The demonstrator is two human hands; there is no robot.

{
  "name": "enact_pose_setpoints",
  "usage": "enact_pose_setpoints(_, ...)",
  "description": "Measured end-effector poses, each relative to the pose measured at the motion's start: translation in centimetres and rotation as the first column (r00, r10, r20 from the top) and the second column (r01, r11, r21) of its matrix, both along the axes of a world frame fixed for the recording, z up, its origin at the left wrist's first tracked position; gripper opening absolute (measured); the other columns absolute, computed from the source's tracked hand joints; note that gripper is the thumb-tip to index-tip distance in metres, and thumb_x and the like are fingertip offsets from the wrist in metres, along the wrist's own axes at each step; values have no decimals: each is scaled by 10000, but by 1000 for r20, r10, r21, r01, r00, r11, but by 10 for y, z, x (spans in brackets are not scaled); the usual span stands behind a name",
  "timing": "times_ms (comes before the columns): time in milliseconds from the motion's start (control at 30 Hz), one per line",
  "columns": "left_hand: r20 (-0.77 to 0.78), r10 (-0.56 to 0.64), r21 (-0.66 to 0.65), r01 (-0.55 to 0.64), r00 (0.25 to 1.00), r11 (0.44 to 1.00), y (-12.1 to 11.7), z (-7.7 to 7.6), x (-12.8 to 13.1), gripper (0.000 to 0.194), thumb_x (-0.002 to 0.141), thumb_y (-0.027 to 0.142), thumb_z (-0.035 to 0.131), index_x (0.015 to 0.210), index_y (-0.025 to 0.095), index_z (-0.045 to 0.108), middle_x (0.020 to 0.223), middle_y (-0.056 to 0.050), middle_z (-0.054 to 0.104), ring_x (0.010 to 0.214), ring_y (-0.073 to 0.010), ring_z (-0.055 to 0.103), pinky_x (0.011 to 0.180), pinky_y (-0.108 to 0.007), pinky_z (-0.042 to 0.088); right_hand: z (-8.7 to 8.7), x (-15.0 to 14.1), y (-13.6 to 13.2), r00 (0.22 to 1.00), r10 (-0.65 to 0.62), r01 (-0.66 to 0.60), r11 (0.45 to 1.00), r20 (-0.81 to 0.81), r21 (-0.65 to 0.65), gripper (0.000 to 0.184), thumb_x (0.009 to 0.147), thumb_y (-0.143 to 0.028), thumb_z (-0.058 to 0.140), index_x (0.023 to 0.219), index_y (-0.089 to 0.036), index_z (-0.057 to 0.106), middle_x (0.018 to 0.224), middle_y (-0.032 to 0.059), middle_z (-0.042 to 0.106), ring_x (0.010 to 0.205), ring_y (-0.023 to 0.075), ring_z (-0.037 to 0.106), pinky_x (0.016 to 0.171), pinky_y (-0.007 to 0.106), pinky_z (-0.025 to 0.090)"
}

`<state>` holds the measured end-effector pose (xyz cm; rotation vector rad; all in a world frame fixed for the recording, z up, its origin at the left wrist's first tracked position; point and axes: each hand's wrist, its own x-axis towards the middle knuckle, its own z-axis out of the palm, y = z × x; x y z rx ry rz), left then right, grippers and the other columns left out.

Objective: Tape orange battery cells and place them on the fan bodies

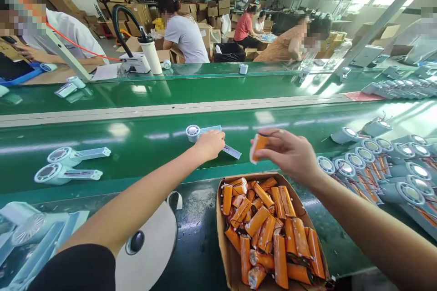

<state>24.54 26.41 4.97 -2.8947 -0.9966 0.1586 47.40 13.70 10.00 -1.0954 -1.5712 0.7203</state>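
My left hand [210, 143] is closed at a light-blue handheld fan [193, 132] on the green belt, its fingers bent over the handle. A slim light-blue piece [232, 151] sticks out beyond the fingers to the right; whether it joins the fan is hidden. Pinched between thumb and fingers of my right hand [290, 152] is an orange-wrapped battery pack [261, 146] with a white strip on its left side. It is held above the belt's near edge. Below it stands a cardboard box [221, 236] filled with several similar battery packs [262, 223].
Two fans [56, 173] lie on the belt at left. Fan bodies with wires [355, 161] crowd the right. A white tape roll [153, 245] lies near my left forearm, beside light-blue housings [30, 232]. Co-workers sit beyond the belt; a metal post [64, 41] slants at left.
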Motion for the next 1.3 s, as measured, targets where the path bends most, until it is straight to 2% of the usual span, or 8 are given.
enact_pose_setpoints(200,-42,-127,-82,123,991,989,15,5,1,365,852,-32,607,1086,181,787,1261,-96,759,1413,-267,561,1158,-371,479,-32,-10,68,983,91,-61,982,162,-180,443,819,-409,794,1202,-199,716,804,19,824,715,198,779,737,349,644)
enact_pose_setpoints(367,-96,-132,-115,121,987,986,20,9,15,327,801,-37,650,1010,164,802,1212,-123,774,1330,-287,620,1139,-373,490,-47,-8,79,983,91,-53,973,163,-224,454,819,-393,791,1216,-200,687,841,26,834,777,201,802,807,349,635)
enact_pose_setpoints(500,-122,-28,-107,15,992,994,17,13,34,247,795,10,679,955,141,813,1063,-175,783,1160,-327,708,1029,-382,546,-51,-5,81,970,40,0,987,239,-163,417,831,-391,793,1191,-209,689,829,12,835,798,213,812,838,349,638)
enact_pose_setpoints(633,-101,62,-133,-75,993,988,18,17,43,258,818,73,681,1004,176,828,1068,-170,785,1080,-321,747,926,-356,572,-58,3,81,935,-36,77,992,352,-104,302,891,-392,757,1137,-223,709,861,14,844,846,231,823,825,344,645)
enact_pose_setpoints(833,-46,92,-229,-100,995,968,31,21,46,181,818,181,735,959,243,830,990,-71,817,1006,-249,766,858,-277,556,-73,13,82,806,-80,138,989,587,-53,214,970,-342,691,1158,-240,700,1026,27,855,945,215,826,839,307,639)
enact_pose_setpoints(967,18,103,-273,-95,994,957,37,20,44,182,875,263,706,1013,281,823,1041,-14,825,1002,-200,759,830,-233,542,-77,17,85,739,-49,120,991,672,-59,213,979,-362,693,1163,-257,706,1002,13,855,911,218,822,803,301,613)
enact_pose_setpoints(1133,61,101,-269,-81,993,960,36,18,43,229,945,264,622,1098,273,793,1098,-17,819,1038,-193,751,832,-238,545,-77,23,88,595,-9,109,992,804,-69,280,953,-413,732,1194,-271,742,949,47,849,836,279,798,727,328,530)
enact_pose_setpoints(1300,25,27,-231,-21,999,973,32,15,47,240,894,247,701,1111,285,798,1209,-15,798,1135,-210,728,945,-255,547,-78,22,87,508,38,75,993,861,-89,268,981,-411,694,1213,-295,764,996,47,849,837,283,788,700,318,500)
